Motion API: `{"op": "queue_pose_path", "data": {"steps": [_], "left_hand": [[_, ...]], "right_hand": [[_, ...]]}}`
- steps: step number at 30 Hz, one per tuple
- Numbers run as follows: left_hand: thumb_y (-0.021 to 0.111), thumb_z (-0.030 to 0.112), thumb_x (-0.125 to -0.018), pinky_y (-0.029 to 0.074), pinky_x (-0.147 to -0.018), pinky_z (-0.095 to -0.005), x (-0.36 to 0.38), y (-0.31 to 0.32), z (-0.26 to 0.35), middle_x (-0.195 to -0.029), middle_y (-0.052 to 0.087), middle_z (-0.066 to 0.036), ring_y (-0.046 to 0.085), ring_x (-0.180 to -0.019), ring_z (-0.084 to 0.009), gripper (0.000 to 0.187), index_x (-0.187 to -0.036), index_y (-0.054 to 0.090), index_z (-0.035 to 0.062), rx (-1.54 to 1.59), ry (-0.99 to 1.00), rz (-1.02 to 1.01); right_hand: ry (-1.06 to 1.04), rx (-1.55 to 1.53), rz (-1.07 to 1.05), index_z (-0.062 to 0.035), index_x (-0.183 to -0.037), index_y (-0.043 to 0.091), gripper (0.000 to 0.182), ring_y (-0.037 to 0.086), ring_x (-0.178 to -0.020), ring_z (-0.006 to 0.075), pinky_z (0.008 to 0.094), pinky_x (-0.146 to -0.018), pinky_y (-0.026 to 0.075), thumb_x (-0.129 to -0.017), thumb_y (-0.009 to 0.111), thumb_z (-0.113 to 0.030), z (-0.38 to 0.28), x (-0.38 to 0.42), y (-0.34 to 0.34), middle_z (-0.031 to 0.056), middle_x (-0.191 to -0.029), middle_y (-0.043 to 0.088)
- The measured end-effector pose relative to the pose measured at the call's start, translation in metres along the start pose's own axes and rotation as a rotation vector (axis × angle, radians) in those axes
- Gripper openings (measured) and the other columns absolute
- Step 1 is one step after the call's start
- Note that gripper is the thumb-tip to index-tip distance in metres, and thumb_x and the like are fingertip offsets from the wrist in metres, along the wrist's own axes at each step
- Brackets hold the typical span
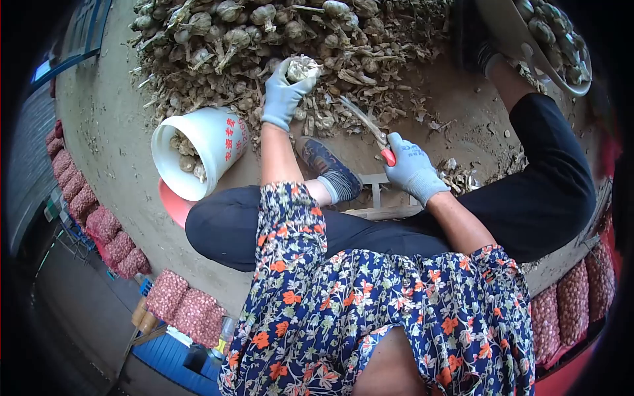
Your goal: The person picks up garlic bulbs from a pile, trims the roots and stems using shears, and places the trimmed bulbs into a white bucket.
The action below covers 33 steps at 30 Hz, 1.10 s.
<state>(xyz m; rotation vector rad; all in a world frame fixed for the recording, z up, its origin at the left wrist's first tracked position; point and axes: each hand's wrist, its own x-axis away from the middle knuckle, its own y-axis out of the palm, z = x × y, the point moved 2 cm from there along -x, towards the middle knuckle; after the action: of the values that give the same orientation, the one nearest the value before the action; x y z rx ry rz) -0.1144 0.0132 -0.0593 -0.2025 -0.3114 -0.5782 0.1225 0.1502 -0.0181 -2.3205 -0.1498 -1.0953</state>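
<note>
My left hand (288, 98), in a pale grey glove, grips a whitish garlic bulb (304, 68) at the near edge of a big heap of garlic (264, 39) with dry stalks. In my gloved right hand (411, 166) is a pair of shears (364, 120) with red handles. Their long blades point up and left, toward the bulb but apart from it. My fingers wrap the handles. Left of my left forearm, a white bucket (224, 155) with red lettering leans on its side, several garlic bulbs (188, 155) inside it.
A red tub (173, 203) sits under the bucket. Another white container (528, 56) with garlic stands at upper right. Trimmed stalks and husks (456, 175) litter the dirt floor around my feet. Filled red mesh sacks (178, 300) line the left side, with more sacks (571, 303) at lower right.
</note>
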Motion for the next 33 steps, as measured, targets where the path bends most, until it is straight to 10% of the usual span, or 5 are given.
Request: {"op": "queue_pose_path", "data": {"steps": [16, 24, 28, 33], "left_hand": [[0.065, -0.005, -0.077, 0.055, -0.073, -0.0237, 0.102, 0.052, 0.051, -0.1, 0.063, -0.003, 0.063, -0.083, -0.0107, 0.048, -0.121, 0.051, 0.0069, 0.552, 0.08, -0.005], [0.059, 0.003, -0.082, 0.052, -0.075, -0.0244, 0.092, 0.055, -0.009, -0.099, 0.065, -0.009, 0.064, -0.085, -0.0152, 0.026, -0.107, 0.058, -0.0054, 0.371, -0.146, 0.13], [0.05, 0.022, -0.091, 0.036, -0.034, -0.0233, 0.041, 0.054, -0.019, -0.059, 0.048, 0.004, 0.042, -0.041, -0.0084, 0.019, -0.092, 0.063, 0.0078, 0.771, -0.278, 0.204], [0.052, 0.016, -0.088, 0.039, -0.042, -0.0177, -0.035, 0.142, 0.166, -0.067, 0.054, 0.003, 0.046, -0.05, -0.0054, 0.012, -0.089, 0.06, 0.0071, 0.848, -0.186, -0.043]], "right_hand": [[-0.216, 0.084, 0.314, -0.0034, -0.105, 0.047, 0.034, 0.059, -0.095, 0.0372, 0.0448, -0.081, 0.047, -0.081, 0.056, -0.025, -0.001, 0.033, -0.023, 0.0229, -0.101, 0.059], [-0.076, -0.253, -0.071, 0.0016, -0.105, 0.055, 0.054, 0.058, -0.102, 0.04, 0.0402, -0.088, 0.045, -0.076, 0.06, -0.044, 0.015, 0.021, 0.009, 0.0263, -0.108, 0.06], [-0.038, -0.36, -0.187, 0.0084, -0.103, 0.059, 0.058, 0.062, -0.095, 0.0401, 0.0433, -0.082, 0.047, -0.075, 0.058, -0.042, 0.014, 0.023, 0.026, 0.0294, -0.102, 0.061], [0.011, -0.36, -0.08, 0.0044, -0.112, 0.054, 0.06, 0.057, -0.103, 0.0397, 0.0404, -0.088, 0.045, -0.075, 0.058, -0.043, 0.021, 0.013, 0.016, 0.0278, -0.111, 0.058]]}}
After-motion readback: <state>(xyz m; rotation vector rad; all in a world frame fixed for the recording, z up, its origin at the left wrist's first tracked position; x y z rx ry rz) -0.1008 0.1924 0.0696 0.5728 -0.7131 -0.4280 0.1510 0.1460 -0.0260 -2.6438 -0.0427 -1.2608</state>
